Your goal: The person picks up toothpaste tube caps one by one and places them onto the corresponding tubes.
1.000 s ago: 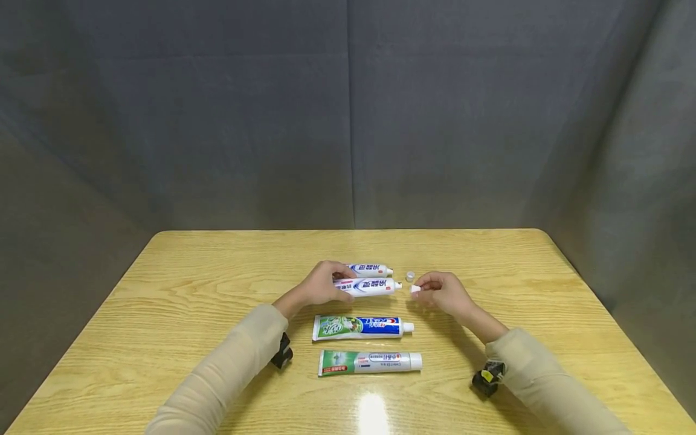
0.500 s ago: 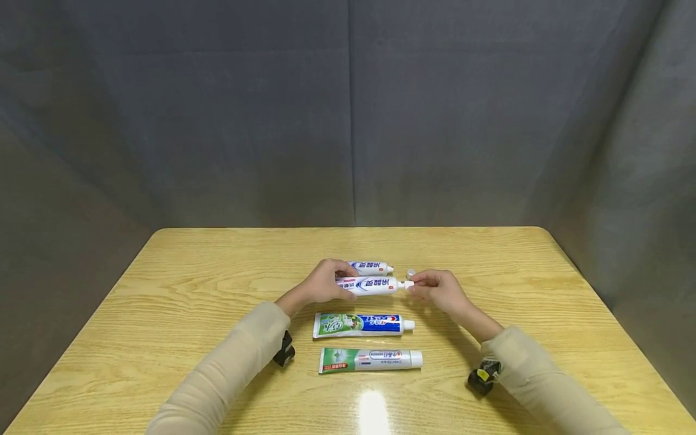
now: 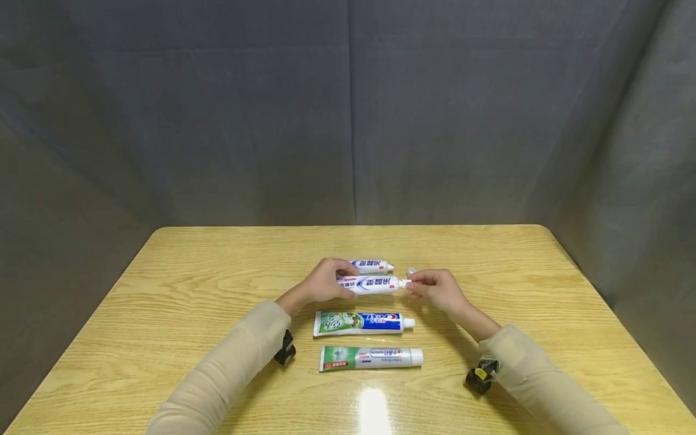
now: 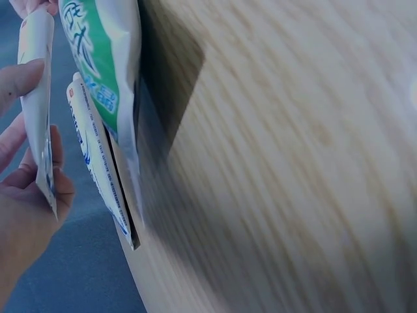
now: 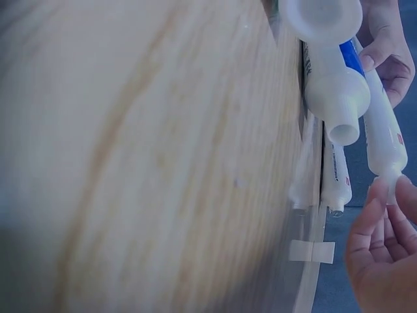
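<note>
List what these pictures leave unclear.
Head view: fine print on the grey-green plastic tube, too small.
Head view: underside of the blue-green plastic tube, against the wooden table.
Right wrist view: whether the small white plastic cap is seated, partly covered by the right grip.

Tabletop (image 3: 544, 290) was wood-grained, smooth, glossy enough to throw a white glare (image 3: 373, 411). Backdrop (image 3: 244, 121) was matt grey cloth, faintly creased. Held tube (image 3: 377, 285) and pinched cap (image 3: 405, 283) looked like smooth white plastic, soft sheen. Blue-green tube (image 3: 359, 324) and silver-green tube (image 3: 372, 357) read as glossy printed plastic. Left sleeve (image 3: 234, 356) was matt, wrinkled cloth; wrist camera (image 3: 478, 380) looked hard plastic.
</note>
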